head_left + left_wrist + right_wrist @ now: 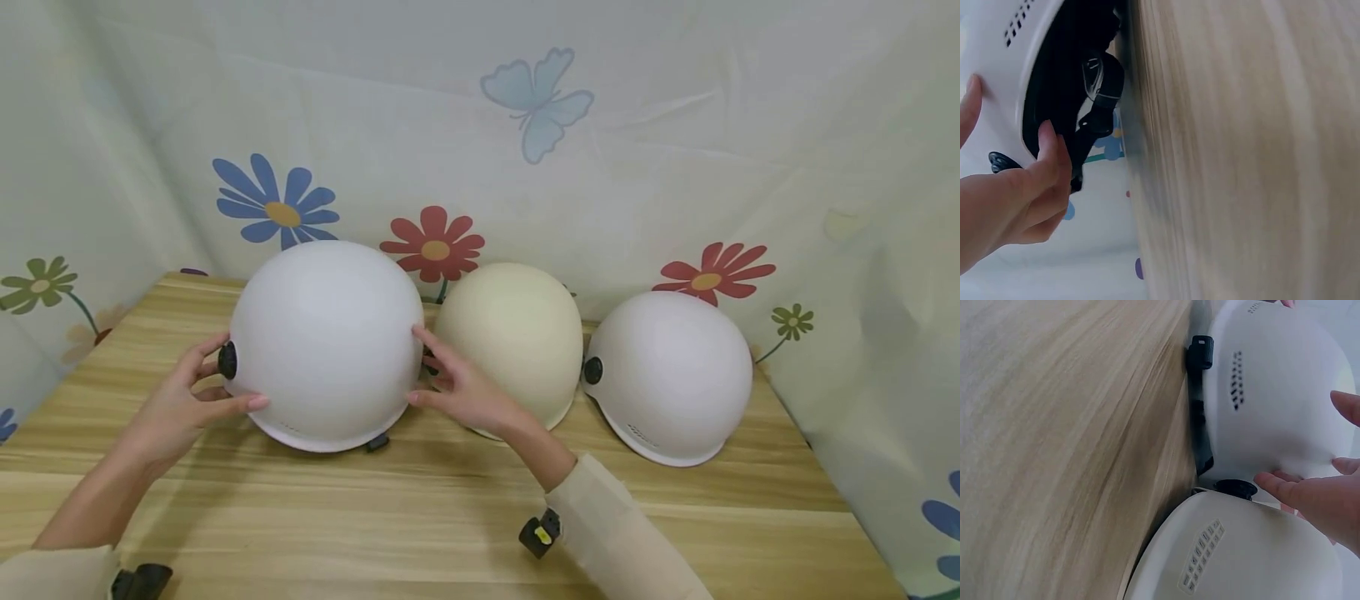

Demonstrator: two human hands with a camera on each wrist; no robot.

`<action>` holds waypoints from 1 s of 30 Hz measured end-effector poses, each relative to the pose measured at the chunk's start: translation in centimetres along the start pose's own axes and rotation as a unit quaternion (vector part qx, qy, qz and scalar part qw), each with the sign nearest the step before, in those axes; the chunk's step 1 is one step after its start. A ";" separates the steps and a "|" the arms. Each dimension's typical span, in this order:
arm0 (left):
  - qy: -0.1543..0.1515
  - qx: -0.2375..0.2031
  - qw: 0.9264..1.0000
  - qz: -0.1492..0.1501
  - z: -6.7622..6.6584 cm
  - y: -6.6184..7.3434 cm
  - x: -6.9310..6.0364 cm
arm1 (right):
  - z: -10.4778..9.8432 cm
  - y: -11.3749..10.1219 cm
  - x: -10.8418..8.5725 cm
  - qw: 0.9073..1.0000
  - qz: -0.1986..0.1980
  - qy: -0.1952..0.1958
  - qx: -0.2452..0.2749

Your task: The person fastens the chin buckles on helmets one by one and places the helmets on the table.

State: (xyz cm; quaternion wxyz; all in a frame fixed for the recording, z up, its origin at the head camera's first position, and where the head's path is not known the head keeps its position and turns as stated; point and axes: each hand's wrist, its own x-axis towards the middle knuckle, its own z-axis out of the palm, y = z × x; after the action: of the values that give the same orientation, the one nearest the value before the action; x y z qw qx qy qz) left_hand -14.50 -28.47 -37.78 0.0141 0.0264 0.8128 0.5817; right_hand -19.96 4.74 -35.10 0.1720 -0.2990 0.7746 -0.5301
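Note:
A large white helmet (322, 333) is between both hands at the left of the table. My left hand (176, 400) grips its left side near a black round knob (227, 360). In the left wrist view, fingers (1054, 156) reach inside the rim and the thumb lies on the outer shell. On the other side, my right hand (472, 392) rests extended fingertips against the shell, close to the neighbouring cream helmet (510, 342). A black buckle (1200, 353) hangs below the white helmet's rim, and dark straps (1100, 94) show underneath.
Another white helmet (675, 375) with a black side knob sits at the right, beside the cream one. A wooden table (360, 525) carries all three. Behind it hangs a pale cloth (675, 167) printed with flowers and a butterfly.

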 end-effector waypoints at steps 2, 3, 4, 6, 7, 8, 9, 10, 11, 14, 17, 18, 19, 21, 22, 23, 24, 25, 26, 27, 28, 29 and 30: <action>-0.006 -0.006 1.000 -0.015 0.0 -0.2 0.2 | 0.1 0.1 0.0 1.000 0.010 -0.006 0.007; -0.007 -0.006 1.000 -0.021 0.0 -0.3 0.3 | 0.2 0.2 0.0 1.000 0.012 -0.009 0.011; -0.007 -0.003 1.000 -0.028 0.1 -0.4 0.4 | 0.3 0.3 0.0 1.000 0.014 -0.012 0.016; -0.009 0.000 0.999 -0.037 0.1 -0.6 0.6 | 0.4 0.4 0.1 0.999 0.015 -0.016 0.024; -0.011 0.003 0.999 -0.040 0.1 -0.7 0.6 | 0.5 0.5 0.1 0.999 0.014 -0.018 0.026; -0.013 0.008 0.999 -0.044 0.2 -0.7 0.7 | 0.5 0.6 0.2 0.999 0.014 -0.018 0.028; -0.016 0.012 0.999 -0.048 0.2 -0.8 0.8 | 0.6 0.6 0.2 0.999 0.015 -0.017 0.028; -0.019 0.017 0.998 -0.054 0.2 -0.8 0.9 | 0.6 0.7 0.3 0.999 0.016 -0.015 0.027; -0.023 0.021 0.998 -0.057 0.2 -0.8 1.0 | 0.7 0.8 0.3 0.999 0.017 -0.013 0.024; -0.037 0.039 0.996 -0.065 0.3 -0.7 1.3 | 0.8 1.2 0.5 0.999 0.020 -0.012 0.022; -0.047 0.049 0.995 -0.067 0.4 -0.4 1.6 | 0.9 1.4 0.5 0.999 0.017 -0.014 0.024; -0.051 0.050 0.995 -0.068 0.4 -0.3 1.7 | 1.0 1.4 0.6 0.999 0.016 -0.014 0.026; -0.055 0.048 0.995 -0.069 0.4 -0.2 1.8 | 1.0 1.4 0.6 0.999 0.016 -0.015 0.027; -0.056 0.045 0.995 -0.067 0.3 -0.1 2.0 | 1.1 1.5 0.6 0.999 0.015 -0.013 0.028; -0.056 0.043 0.995 -0.065 0.3 -0.1 2.1 | 1.1 1.5 0.7 0.999 0.014 -0.012 0.026; -0.056 0.042 0.996 -0.063 0.3 -0.1 2.2 | 1.1 1.6 0.7 0.999 0.014 -0.011 0.027; -0.054 0.042 0.996 -0.061 0.3 0.0 2.3 | 1.1 1.6 0.8 0.999 0.015 -0.010 0.028; -0.053 0.039 0.996 -0.058 0.3 0.0 2.4 | 1.1 1.6 0.9 0.999 0.015 -0.010 0.029; -0.050 0.038 0.996 -0.056 0.4 0.1 2.6 | 1.1 1.6 1.0 0.999 0.016 -0.008 0.029; -0.050 0.037 0.997 -0.055 0.4 0.1 2.7 | 1.1 1.6 1.1 0.999 0.018 -0.007 0.030; -0.050 0.034 0.997 -0.055 0.4 0.2 2.8 | 1.1 1.6 1.1 0.999 0.021 -0.006 0.031; -0.050 0.031 0.997 -0.055 0.4 0.2 2.9 | 1.0 1.5 1.2 0.999 0.023 -0.005 0.032; -0.050 0.028 0.997 -0.057 0.5 0.2 2.9 | 1.0 1.5 1.2 0.999 0.025 -0.004 0.031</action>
State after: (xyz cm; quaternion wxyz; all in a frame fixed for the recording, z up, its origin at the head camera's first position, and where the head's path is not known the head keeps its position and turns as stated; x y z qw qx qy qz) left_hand -17.39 -27.79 -37.69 0.0869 0.0095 0.8274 0.5547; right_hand -20.65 3.62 -36.80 0.1979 -0.2764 0.7640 -0.5483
